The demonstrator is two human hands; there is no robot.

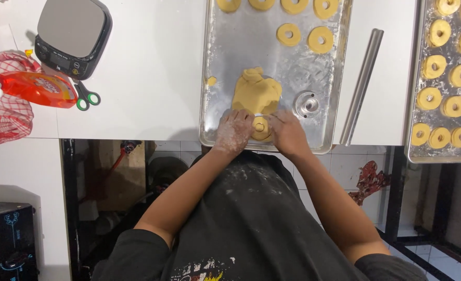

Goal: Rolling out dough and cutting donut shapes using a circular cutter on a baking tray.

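Head view: my left hand (234,131) and right hand (286,132) on tray (225,62), fingers of both pinching dough ring (261,128) below dough lump (256,92); cutter (307,104) beside.

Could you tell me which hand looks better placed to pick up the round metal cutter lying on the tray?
Probably the right hand: it lies on the same side as the round metal cutter, with only bare tray between. The floury left hand is farther off, beyond the dough lump.
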